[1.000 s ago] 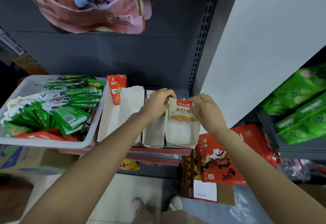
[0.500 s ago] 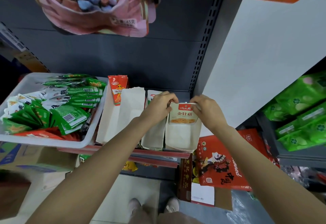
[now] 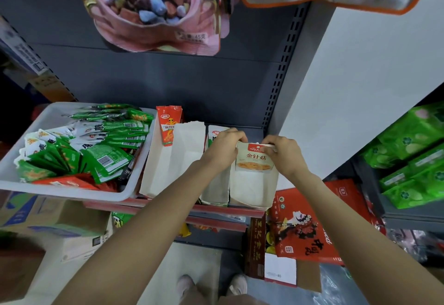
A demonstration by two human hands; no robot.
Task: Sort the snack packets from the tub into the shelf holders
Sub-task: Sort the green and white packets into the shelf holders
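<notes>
Left holder (image 3: 173, 160) open-topped; tub (image 3: 72, 190) crowds left.

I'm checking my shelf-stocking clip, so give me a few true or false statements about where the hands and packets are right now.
1. Both hands grip the top edge of the white packet. True: the left hand and the right hand pinch its upper corners.
2. The white packet is over the rightmost holder. True.
3. The tub holds only red packets. False: mostly green packets fill it, with some white and red ones.
4. The orange packet lies flat on the floor. False: it stands upright in the leftmost holder, beside the tub.
5. The left hand reaches into the tub. False: it is at the white packet, right of the tub.
</notes>
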